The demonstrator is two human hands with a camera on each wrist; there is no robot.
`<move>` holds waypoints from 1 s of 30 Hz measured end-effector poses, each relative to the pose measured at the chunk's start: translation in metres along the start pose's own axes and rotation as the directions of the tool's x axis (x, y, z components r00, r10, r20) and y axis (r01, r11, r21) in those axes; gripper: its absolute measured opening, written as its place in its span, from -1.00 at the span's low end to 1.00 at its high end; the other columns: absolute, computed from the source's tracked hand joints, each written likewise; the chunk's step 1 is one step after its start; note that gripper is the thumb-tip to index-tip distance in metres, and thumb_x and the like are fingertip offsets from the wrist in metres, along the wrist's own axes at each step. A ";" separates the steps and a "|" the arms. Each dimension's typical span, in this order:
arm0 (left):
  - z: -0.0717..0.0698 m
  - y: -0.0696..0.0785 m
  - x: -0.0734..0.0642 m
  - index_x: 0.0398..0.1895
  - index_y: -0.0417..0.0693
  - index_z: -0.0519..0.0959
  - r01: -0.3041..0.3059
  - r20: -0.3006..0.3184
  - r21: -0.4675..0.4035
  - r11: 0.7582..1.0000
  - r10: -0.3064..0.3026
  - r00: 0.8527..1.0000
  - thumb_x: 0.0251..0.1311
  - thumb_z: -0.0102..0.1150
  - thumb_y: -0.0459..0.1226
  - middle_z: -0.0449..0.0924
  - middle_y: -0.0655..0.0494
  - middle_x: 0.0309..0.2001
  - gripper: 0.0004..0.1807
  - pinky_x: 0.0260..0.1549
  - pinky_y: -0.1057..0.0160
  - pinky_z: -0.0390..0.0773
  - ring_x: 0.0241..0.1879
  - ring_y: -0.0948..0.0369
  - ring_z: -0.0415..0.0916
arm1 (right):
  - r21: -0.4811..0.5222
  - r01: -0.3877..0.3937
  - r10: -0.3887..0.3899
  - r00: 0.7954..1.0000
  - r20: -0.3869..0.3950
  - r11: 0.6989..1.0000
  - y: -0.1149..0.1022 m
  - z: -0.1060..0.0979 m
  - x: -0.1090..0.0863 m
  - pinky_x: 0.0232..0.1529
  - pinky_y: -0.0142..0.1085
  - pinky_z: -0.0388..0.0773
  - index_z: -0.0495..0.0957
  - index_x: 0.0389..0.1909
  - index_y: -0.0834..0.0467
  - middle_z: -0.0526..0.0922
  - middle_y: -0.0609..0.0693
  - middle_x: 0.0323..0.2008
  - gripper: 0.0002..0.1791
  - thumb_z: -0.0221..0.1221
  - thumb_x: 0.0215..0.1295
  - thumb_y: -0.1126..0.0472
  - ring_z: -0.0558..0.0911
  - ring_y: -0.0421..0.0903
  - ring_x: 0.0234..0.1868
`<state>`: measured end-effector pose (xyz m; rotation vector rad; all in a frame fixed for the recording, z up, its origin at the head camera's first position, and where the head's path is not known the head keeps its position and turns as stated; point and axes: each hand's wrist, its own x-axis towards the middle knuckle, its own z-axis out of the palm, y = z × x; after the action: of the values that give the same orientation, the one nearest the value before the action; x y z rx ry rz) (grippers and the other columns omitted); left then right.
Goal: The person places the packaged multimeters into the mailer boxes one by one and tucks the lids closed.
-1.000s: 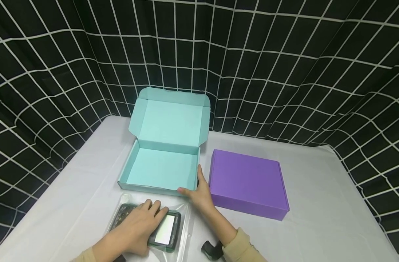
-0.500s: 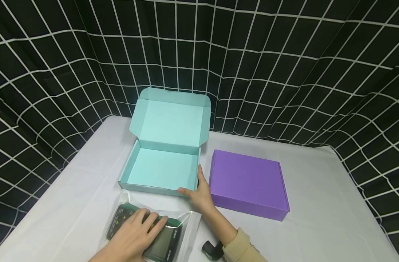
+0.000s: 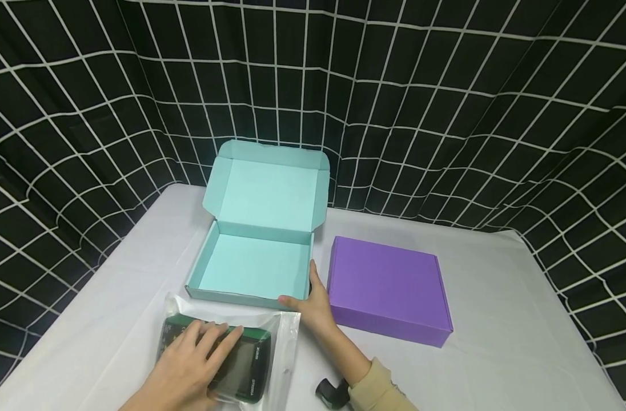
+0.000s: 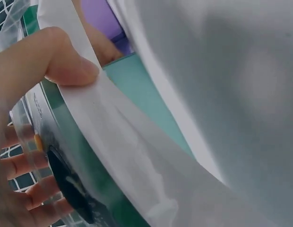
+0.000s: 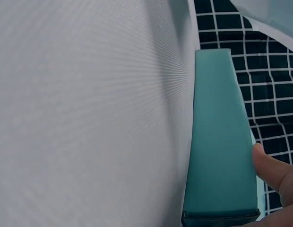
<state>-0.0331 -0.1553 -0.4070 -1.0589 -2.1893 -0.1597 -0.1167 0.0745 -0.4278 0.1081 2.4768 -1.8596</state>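
Note:
In the head view my left hand (image 3: 187, 362) grips a digital multimeter (image 3: 248, 365) with a dark face and green edges, inside a clear plastic bag (image 3: 284, 354). The left wrist view shows the thumb (image 4: 73, 68) on the bag's whitish side and the other fingers across the meter's face. Beyond it stands a teal cardboard box (image 3: 228, 297), its lid (image 3: 272, 191) raised and nothing inside. My right hand (image 3: 317, 305) holds the box's near right corner, thumb over the front rim and fingers along the right wall. In the right wrist view the thumb touches the front wall's edge (image 5: 224, 142).
A closed purple box (image 3: 390, 285) lies just right of the teal one. White cloth covers the table (image 3: 498, 319). Black curtain (image 3: 395, 103) with a white grid rises behind and at both sides. A small black object (image 3: 332, 394) shows beside the right sleeve.
My left hand has shifted left, taking the bagged multimeter with it and tilting it, so the bright glare on its screen is gone. The right hand and both boxes stay put.

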 end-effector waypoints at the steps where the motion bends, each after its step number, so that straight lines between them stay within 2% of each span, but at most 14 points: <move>1: -0.001 0.000 0.001 0.05 -0.22 0.47 0.008 -0.002 -0.004 1.000 -0.008 1.000 -1.14 0.44 0.02 0.47 -0.05 -0.20 0.22 -0.59 0.14 0.53 -0.37 0.04 0.36 | 0.006 0.005 -0.005 1.000 0.002 1.000 0.000 0.000 0.000 0.39 0.18 0.02 -0.13 0.49 0.37 0.02 0.39 0.45 0.19 0.46 -0.07 0.38 0.03 0.34 0.44; 7: -0.008 -0.004 0.011 0.09 -0.21 0.46 0.041 -0.006 -0.027 0.999 -0.041 0.999 -1.04 0.46 -0.04 0.49 -0.06 -0.15 0.18 -0.69 0.18 0.49 -0.35 0.02 0.35 | 0.030 0.035 -0.035 0.999 0.004 0.999 0.003 -0.002 -0.002 0.38 0.20 0.03 -0.16 0.49 0.39 0.00 0.39 0.45 0.21 0.47 -0.07 0.36 0.02 0.35 0.44; 11: -0.010 -0.011 0.021 0.13 -0.20 0.44 0.022 -0.011 -0.029 0.999 -0.022 1.000 -0.99 0.52 -0.02 0.50 -0.09 -0.10 0.20 -0.66 0.16 0.54 -0.32 0.01 0.37 | 0.042 0.046 -0.046 0.999 0.001 0.998 0.006 -0.003 -0.002 0.40 0.16 -0.03 -0.15 0.49 0.38 -0.02 0.34 0.47 0.17 0.43 -0.01 0.30 -0.01 0.31 0.45; 16: -0.010 -0.029 0.040 0.13 -0.21 0.45 -0.007 -0.086 -0.050 0.999 0.003 0.996 -0.97 0.51 -0.04 0.52 -0.13 -0.09 0.18 -0.62 0.12 0.60 -0.27 -0.03 0.42 | 0.030 0.042 -0.042 0.999 -0.008 0.999 0.008 -0.002 -0.001 0.43 0.13 -0.09 -0.11 0.49 0.36 0.00 0.30 0.47 0.07 0.37 0.11 0.21 -0.01 0.27 0.47; 20: -0.012 -0.045 0.060 0.14 -0.21 0.45 -0.012 -0.131 -0.063 0.998 0.004 0.991 -0.90 0.51 -0.07 0.51 -0.14 -0.08 0.15 -0.65 0.09 0.59 -0.27 -0.04 0.42 | 0.016 0.039 -0.039 0.999 -0.021 0.999 0.008 0.000 0.000 0.42 0.13 -0.09 -0.08 0.49 0.35 0.02 0.30 0.47 0.07 0.37 0.06 0.29 0.00 0.28 0.46; 24: -0.012 -0.058 0.078 0.14 -0.21 0.44 -0.014 -0.162 -0.118 0.993 -0.006 0.987 -0.84 0.51 -0.12 0.49 -0.13 -0.06 0.10 -0.65 0.07 0.59 -0.25 -0.04 0.41 | 0.016 0.030 -0.030 0.999 -0.020 0.999 0.007 0.000 0.000 0.42 0.14 -0.09 -0.09 0.50 0.33 0.01 0.32 0.47 0.10 0.37 -0.02 0.38 0.00 0.30 0.45; 30: -0.001 -0.075 0.095 0.16 -0.24 0.41 0.012 -0.194 -0.226 0.974 -0.058 0.979 -0.81 0.47 -0.19 0.45 -0.12 -0.06 0.08 -0.64 0.13 0.55 -0.22 0.00 0.36 | 0.070 0.038 -0.038 0.999 0.007 0.997 0.008 -0.002 0.001 0.44 0.08 -0.08 -0.12 0.50 0.34 -0.01 0.30 0.48 0.13 0.40 0.00 0.31 -0.03 0.23 0.47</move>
<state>-0.1280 -0.1433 -0.3328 -1.0752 -2.0418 -0.5178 -0.1168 0.0785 -0.4349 0.0562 2.4263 -1.9573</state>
